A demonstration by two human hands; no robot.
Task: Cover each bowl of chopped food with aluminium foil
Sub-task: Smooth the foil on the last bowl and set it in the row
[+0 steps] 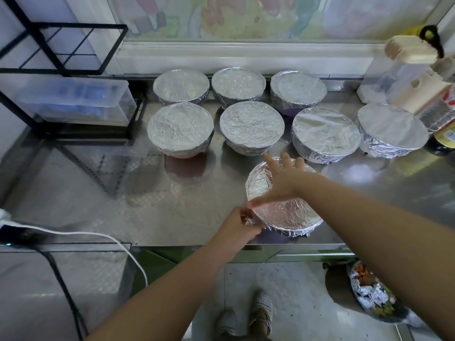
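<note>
Aluminium foil (290,214) covers the nearest bowl (295,231), which sits at the front edge of the steel surface (172,212). Right grip (283,179) lies flat and spread on top; left grip (240,226) pinches crumpled foil at the rim. Seven foil-covered bowls (251,126) stand behind.

One head-worn wide view: I looked forward and down, close over the counter (172,217), left hand (237,225) and right hand (280,178) mid-frame.

Steel counter (172,212) bears eight foil-covered bowls (251,124) (three rows).
</note>
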